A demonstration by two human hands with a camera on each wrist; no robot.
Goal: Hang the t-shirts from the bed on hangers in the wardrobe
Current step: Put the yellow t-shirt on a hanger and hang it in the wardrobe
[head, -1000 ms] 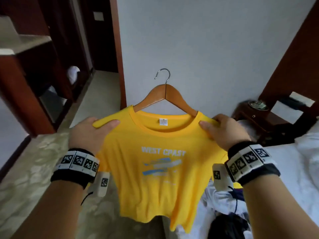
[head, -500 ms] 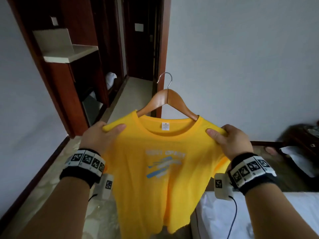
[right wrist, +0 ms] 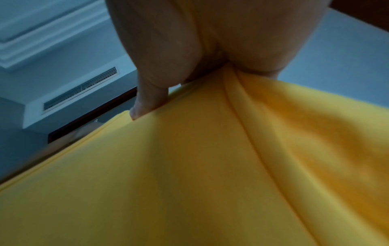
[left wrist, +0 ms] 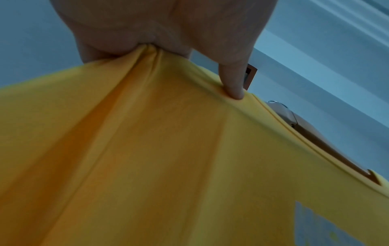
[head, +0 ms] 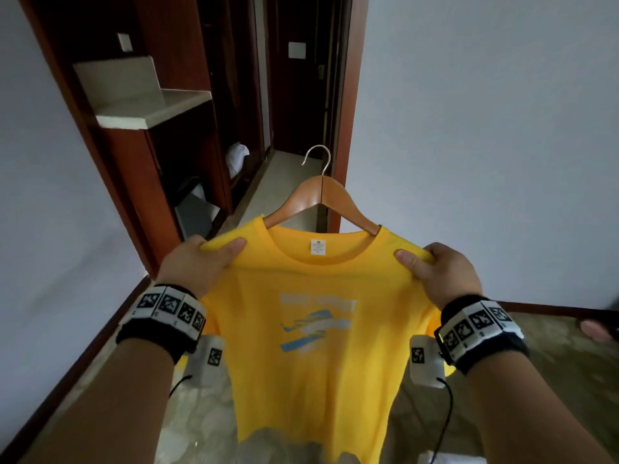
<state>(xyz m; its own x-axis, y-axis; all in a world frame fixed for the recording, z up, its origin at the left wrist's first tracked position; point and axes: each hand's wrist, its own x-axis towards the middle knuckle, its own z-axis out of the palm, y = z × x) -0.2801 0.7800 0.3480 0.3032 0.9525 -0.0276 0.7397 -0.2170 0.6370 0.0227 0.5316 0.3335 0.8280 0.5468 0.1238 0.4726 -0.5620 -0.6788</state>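
A yellow t-shirt (head: pixel 315 349) with a white and blue print hangs on a wooden hanger (head: pixel 321 200) with a metal hook, held up in the air before me. My left hand (head: pixel 197 259) grips the shirt's left shoulder, thumb on top. My right hand (head: pixel 438 266) grips the right shoulder the same way. In the left wrist view the yellow t-shirt (left wrist: pixel 168 158) bunches under my left hand (left wrist: pixel 160 50), with the hanger (left wrist: pixel 311 133) at the collar. In the right wrist view my right hand (right wrist: pixel 210 69) pinches the bunched t-shirt (right wrist: pixel 210 166).
A dark wooden wardrobe unit (head: pixel 140 135) with a pale shelf (head: pixel 150 108) stands ahead on the left, beside a narrow corridor (head: pixel 294 169). A white wall (head: pixel 485 145) fills the right. A patterned floor (head: pixel 552 346) lies below. A ceiling vent (right wrist: pixel 80 89) shows overhead.
The view has swung left, away from the bed and nightstand, toward the wardrobe and corridor. Both hands keep the same hold on the shirt's shoulders.
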